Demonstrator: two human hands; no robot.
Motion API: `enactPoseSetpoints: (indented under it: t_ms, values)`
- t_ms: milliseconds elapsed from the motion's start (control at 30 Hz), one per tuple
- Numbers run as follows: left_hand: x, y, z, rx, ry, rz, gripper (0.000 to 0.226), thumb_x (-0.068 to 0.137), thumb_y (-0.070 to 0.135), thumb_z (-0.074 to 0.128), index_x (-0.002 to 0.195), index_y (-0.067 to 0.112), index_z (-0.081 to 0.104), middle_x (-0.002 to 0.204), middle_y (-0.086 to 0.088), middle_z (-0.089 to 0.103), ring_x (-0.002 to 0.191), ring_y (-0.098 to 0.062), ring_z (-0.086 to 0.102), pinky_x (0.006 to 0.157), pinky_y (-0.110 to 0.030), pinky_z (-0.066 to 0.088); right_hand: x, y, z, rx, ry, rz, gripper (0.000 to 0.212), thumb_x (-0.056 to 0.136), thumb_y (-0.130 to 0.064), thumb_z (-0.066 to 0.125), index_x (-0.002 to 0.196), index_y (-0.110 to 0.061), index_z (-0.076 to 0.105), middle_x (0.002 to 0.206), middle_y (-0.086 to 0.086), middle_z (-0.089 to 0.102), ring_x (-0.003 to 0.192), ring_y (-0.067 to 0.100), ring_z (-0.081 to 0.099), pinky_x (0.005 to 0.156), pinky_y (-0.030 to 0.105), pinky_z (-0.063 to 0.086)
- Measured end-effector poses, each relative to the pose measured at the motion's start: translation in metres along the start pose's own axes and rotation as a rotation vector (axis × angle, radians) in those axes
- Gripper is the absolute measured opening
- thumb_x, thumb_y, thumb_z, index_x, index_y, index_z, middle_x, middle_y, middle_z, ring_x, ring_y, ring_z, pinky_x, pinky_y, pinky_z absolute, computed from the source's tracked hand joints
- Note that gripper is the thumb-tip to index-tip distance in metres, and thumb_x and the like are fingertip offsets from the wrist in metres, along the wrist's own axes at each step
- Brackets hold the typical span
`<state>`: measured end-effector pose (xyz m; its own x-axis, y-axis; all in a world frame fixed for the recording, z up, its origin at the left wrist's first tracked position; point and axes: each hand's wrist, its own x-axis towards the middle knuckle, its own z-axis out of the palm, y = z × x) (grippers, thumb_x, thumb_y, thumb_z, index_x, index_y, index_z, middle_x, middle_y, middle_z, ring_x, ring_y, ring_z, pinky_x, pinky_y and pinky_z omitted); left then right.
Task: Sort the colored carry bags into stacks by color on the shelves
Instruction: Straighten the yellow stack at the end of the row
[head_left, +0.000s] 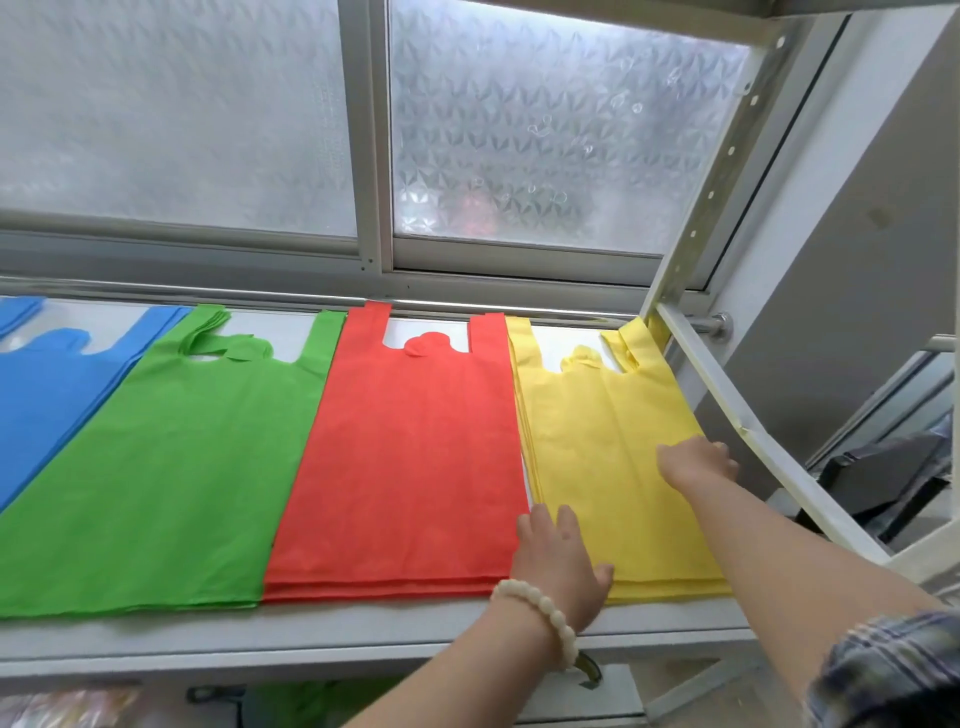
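Hands first: left hand (558, 564), bead bracelet (540, 618) on the wrist, lies flat with fingers (550, 525) spread open across the seam between the red stack (410, 441) and the yellow stack (608, 457), gripping nothing. Right hand (698, 462) reaches further in, palm down on the yellow pile's right edge; fingers curl out of sight there, so can't tell if pinching or just pressing.

Looks like squaring-up time for yellow. Best bet: pin the near-left corner, sweep outward with the other palm, nudge edges flush without dragging the red pile along, since the two touch.

Further left on the shelf (363, 631): green stack (176, 457) overlapping the blue stack (47, 395), handles all pointing at the frosted window (545, 130).

Watch the slanted rack post (717, 187) and rail (753, 426) hugging yellow's right side. Tight squeeze, handle (631, 343) already bunched against it.
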<state>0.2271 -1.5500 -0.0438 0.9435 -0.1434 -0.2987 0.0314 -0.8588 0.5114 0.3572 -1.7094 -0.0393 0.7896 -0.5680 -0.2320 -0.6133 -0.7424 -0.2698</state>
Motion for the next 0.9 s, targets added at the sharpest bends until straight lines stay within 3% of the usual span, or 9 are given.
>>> enactPoseSetpoints:
  t_ms: [67,133,300,400,533,767,900]
  values:
    - [0.0,0.0,0.009,0.132,-0.066,0.028,0.083,0.086,0.05,0.054,0.147,0.013,0.013,0.154,-0.015,0.004,0.141,-0.035,0.006,0.116,-0.042,0.019,0.008,0.022,0.001,-0.015,-0.013,0.073,0.053,0.097,-0.034,0.04,0.141,-0.005,0.034,0.144,0.016,0.032,0.129,0.035,0.034,0.103,0.044,0.036]
    - [0.001,-0.003,0.013,0.233,-0.085,0.048,0.082,0.084,0.05,0.057,0.146,0.015,0.017,0.155,-0.016,-0.001,0.142,-0.036,0.003,0.116,-0.044,0.018,0.013,0.035,0.003,-0.016,-0.047,0.114,0.059,0.096,-0.042,0.04,0.141,-0.004,0.034,0.144,0.017,0.033,0.131,0.035,0.034,0.105,0.045,0.034]
    - [0.001,-0.005,0.012,0.229,-0.003,0.076,0.044,0.091,0.03,0.053,0.128,0.009,0.044,0.151,-0.017,0.014,0.135,-0.032,0.021,0.11,-0.037,0.028,0.017,0.042,0.001,-0.018,-0.02,0.04,0.055,0.095,-0.041,0.048,0.131,0.0,0.047,0.142,0.017,0.035,0.128,0.036,0.036,0.1,0.043,0.039]
    - [-0.001,-0.004,0.011,0.261,0.0,0.058,0.034,0.092,0.023,0.048,0.121,0.005,0.05,0.139,-0.017,0.031,0.124,-0.03,0.032,0.104,-0.034,0.032,0.019,0.045,-0.005,-0.06,-0.026,0.018,0.06,0.09,-0.046,0.055,0.128,0.0,0.051,0.141,0.018,0.039,0.128,0.035,0.039,0.101,0.042,0.039]
    - [-0.007,0.004,0.005,0.401,-0.032,0.093,0.032,0.095,0.022,0.043,0.117,0.002,0.054,0.127,-0.016,0.046,0.118,-0.029,0.036,0.101,-0.036,0.029,0.018,0.047,-0.019,-0.157,-0.132,-0.018,0.059,0.086,-0.051,0.058,0.121,-0.003,0.057,0.124,0.013,0.058,0.116,0.032,0.054,0.095,0.038,0.045]
    - [0.001,0.012,0.004,-0.017,0.019,-0.14,0.059,0.088,0.037,0.057,0.132,0.008,0.031,0.137,-0.016,0.028,0.125,-0.031,0.034,0.106,-0.034,0.031,0.014,0.047,-0.029,-0.2,-0.244,-0.017,0.059,0.093,-0.046,0.05,0.134,-0.004,0.047,0.135,0.015,0.051,0.122,0.032,0.052,0.098,0.038,0.044]
    - [0.001,0.017,0.002,0.032,0.014,-0.169,0.04,0.093,0.018,0.048,0.128,0.003,0.036,0.135,-0.017,0.033,0.124,-0.03,0.035,0.103,-0.032,0.033,0.012,0.05,-0.032,-0.321,-0.285,-0.004,0.062,0.096,-0.046,0.045,0.14,-0.003,0.038,0.141,0.014,0.045,0.128,0.03,0.048,0.104,0.036,0.042]
